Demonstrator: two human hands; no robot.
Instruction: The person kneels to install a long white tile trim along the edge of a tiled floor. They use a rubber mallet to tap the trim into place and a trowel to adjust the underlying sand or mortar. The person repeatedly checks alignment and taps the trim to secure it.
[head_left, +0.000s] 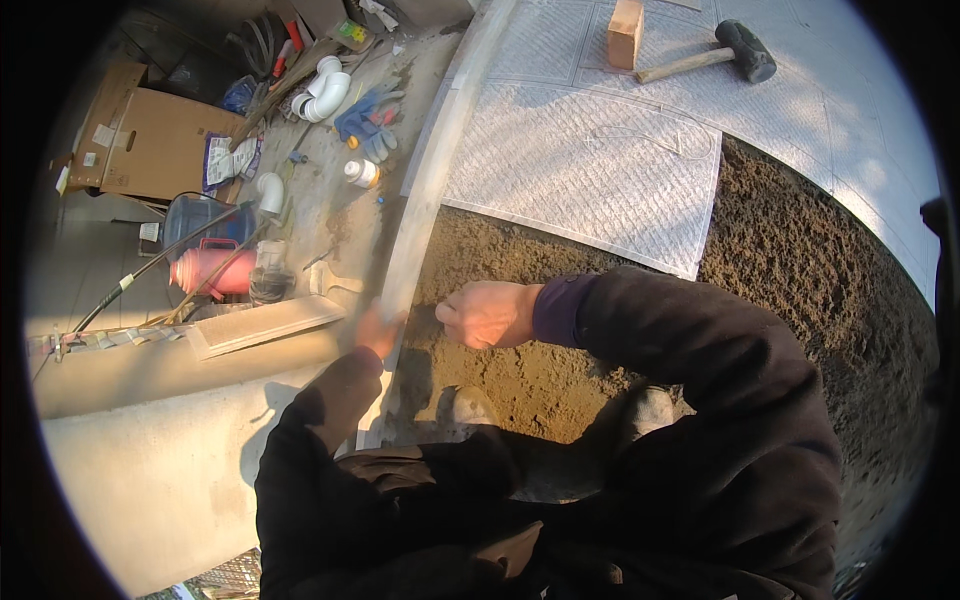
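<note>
My left hand point(378, 330) is at a long pale edge strip point(410, 245) that runs along the left side of the soil. Motion and shadow smear its fingers. Just right of the strip, my right hand point(487, 313) is over the bare sandy soil point(540, 385), its fingers curled in. Whatever they may hold is hidden. Beyond my hands lies a pale textured paving slab point(590, 165), its near edge meeting the soil. A black-headed mallet point(745, 52) with a wooden handle rests on the slabs farther off, beside a tan block point(625, 35).
To the left are a cardboard box point(165, 145), white pipe elbows point(325, 90), blue work gloves point(368, 122), a white bottle point(361, 173), a pink jug point(212, 268) and a flat board point(268, 327). Loose soil point(800, 240) extends to the right.
</note>
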